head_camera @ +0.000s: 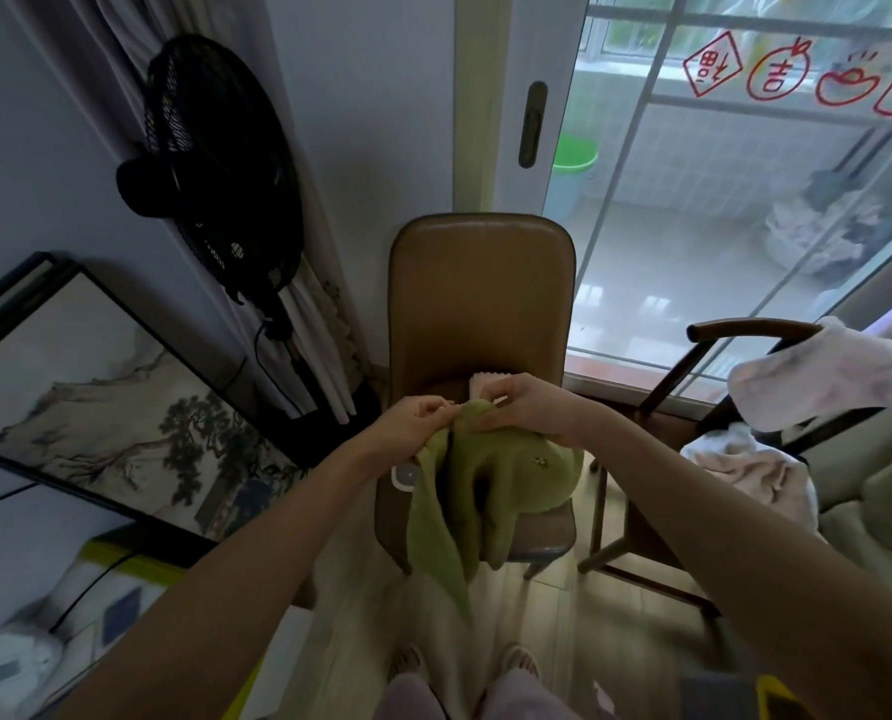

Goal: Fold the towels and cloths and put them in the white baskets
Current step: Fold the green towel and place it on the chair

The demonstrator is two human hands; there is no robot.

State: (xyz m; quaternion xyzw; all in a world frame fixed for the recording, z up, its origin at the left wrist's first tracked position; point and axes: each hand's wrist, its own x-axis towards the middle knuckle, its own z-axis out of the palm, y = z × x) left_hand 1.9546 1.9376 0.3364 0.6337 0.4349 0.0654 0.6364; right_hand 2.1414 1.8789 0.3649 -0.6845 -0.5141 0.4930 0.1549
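Note:
A green towel (485, 485) hangs crumpled over the seat of a brown chair (480, 298) in front of me. My left hand (413, 423) pinches its top edge at the left. Close beside it, my right hand (516, 405) grips the same edge, so the towel droops down from both hands past the seat's front. A small piece of pink cloth (483, 383) shows on the seat just behind my hands. A white rim (402, 478) peeks out from under the towel at the left; I cannot tell what it belongs to.
A dark wooden chair (714, 387) at the right carries white and pink cloths (818, 376). A black fan (215, 163) stands at the left by a curtain, above a framed painting (96, 407). Glass sliding doors (719, 210) lie behind the brown chair.

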